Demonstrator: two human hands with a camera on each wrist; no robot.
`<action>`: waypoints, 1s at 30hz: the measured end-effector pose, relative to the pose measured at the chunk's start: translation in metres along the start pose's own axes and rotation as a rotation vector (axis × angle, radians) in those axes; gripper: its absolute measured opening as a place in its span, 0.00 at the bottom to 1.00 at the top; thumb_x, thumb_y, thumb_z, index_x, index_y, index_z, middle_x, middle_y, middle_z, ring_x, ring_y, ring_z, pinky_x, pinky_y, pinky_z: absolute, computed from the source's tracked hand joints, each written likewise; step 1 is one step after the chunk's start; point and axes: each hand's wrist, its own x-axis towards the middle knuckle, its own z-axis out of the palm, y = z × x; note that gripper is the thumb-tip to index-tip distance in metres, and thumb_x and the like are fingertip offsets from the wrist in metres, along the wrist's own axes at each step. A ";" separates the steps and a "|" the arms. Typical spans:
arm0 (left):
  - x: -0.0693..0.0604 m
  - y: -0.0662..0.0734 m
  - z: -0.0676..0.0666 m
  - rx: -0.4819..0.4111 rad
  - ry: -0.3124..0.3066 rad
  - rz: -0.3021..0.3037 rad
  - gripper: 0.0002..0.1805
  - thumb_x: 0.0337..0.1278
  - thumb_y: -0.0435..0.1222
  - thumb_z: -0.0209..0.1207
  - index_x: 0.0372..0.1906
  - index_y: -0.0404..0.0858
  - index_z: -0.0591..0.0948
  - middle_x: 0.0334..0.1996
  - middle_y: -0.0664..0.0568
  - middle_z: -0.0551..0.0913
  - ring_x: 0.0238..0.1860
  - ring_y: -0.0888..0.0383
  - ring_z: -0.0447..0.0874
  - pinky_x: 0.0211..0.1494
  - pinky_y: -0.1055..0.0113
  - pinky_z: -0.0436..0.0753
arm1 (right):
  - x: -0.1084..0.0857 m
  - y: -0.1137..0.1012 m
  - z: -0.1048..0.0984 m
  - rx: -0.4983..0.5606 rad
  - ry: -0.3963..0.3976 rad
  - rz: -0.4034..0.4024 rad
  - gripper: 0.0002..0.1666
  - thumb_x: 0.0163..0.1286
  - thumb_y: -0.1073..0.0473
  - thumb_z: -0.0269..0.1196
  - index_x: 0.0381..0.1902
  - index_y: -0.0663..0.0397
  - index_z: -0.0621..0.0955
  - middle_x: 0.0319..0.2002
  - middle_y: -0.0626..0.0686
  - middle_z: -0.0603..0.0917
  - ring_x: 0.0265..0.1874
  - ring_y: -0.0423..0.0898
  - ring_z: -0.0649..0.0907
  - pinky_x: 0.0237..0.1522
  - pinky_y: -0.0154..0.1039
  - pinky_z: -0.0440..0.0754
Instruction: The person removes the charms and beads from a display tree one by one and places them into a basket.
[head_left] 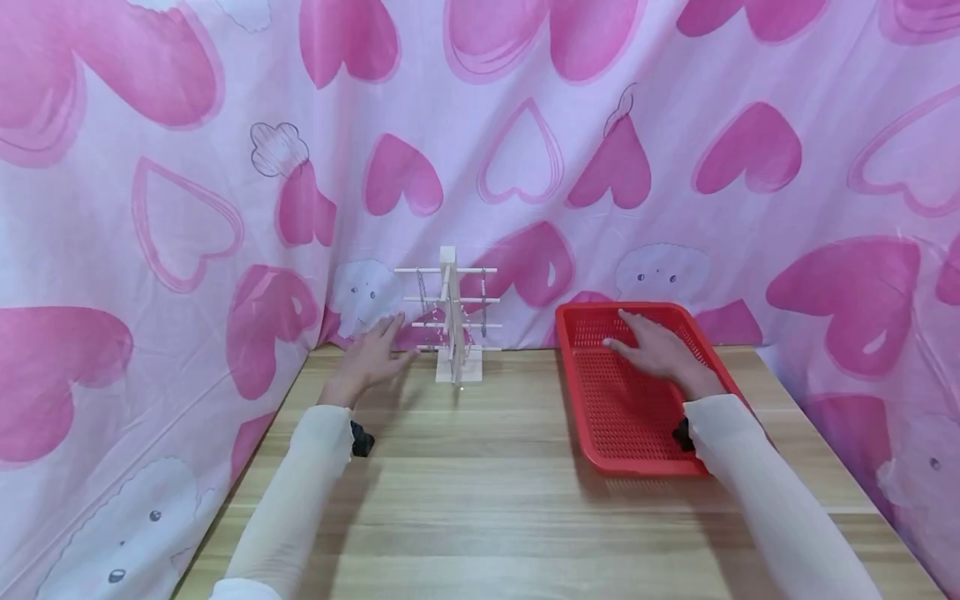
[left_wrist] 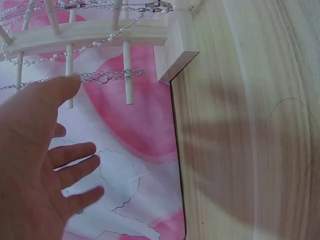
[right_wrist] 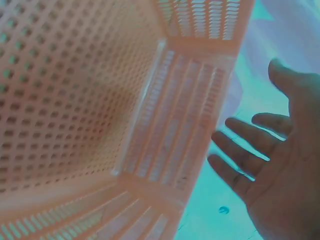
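Observation:
A pale wooden jewelry rack [head_left: 453,312] with a square base and several crossbars stands at the back edge of the table. Chain necklaces or bracelets [left_wrist: 102,78] hang from its pegs, silver ones and a strand with white beads [left_wrist: 95,44]. Just left of the rack is my left hand [head_left: 369,360], fingers loosely extended and holding nothing. On the right lies a red plastic basket [head_left: 573,400] with perforated floor and slotted walls. My right hand [head_left: 662,353] hovers over its far part, thumb and fingers spread, with nothing in it.
A wood-grain table [head_left: 465,508] carries the rack and basket. Pink fabric with hearts [head_left: 405,175] hangs behind the table and along both sides. Each wrist wears a small black device, one [head_left: 362,439] visible at the left sleeve.

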 end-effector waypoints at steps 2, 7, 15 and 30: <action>0.001 -0.001 0.000 -0.023 0.041 0.013 0.42 0.78 0.56 0.56 0.84 0.39 0.61 0.78 0.33 0.69 0.78 0.33 0.69 0.80 0.32 0.68 | 0.001 -0.010 -0.002 0.031 0.036 0.002 0.55 0.76 0.31 0.62 0.86 0.53 0.58 0.76 0.66 0.72 0.72 0.67 0.75 0.71 0.74 0.75; 0.003 0.000 0.009 -0.011 0.149 0.112 0.12 0.74 0.36 0.60 0.51 0.33 0.86 0.40 0.43 0.89 0.40 0.47 0.87 0.49 0.51 0.90 | 0.006 -0.044 -0.008 0.111 0.160 -0.055 0.34 0.79 0.44 0.64 0.75 0.53 0.76 0.58 0.59 0.87 0.51 0.57 0.85 0.55 0.60 0.91; 0.004 0.015 0.046 -0.052 0.194 0.248 0.07 0.72 0.27 0.59 0.36 0.37 0.84 0.24 0.53 0.76 0.26 0.59 0.72 0.30 0.63 0.78 | 0.020 -0.101 -0.007 0.254 0.263 -0.156 0.17 0.80 0.52 0.64 0.60 0.53 0.87 0.47 0.55 0.90 0.43 0.52 0.83 0.45 0.47 0.86; -0.010 0.033 0.091 -0.009 -0.084 0.243 0.30 0.88 0.42 0.40 0.83 0.33 0.62 0.83 0.37 0.61 0.84 0.38 0.61 0.87 0.44 0.62 | 0.069 -0.189 0.003 0.284 0.349 -0.244 0.14 0.79 0.51 0.65 0.52 0.51 0.90 0.45 0.53 0.92 0.42 0.50 0.88 0.47 0.47 0.89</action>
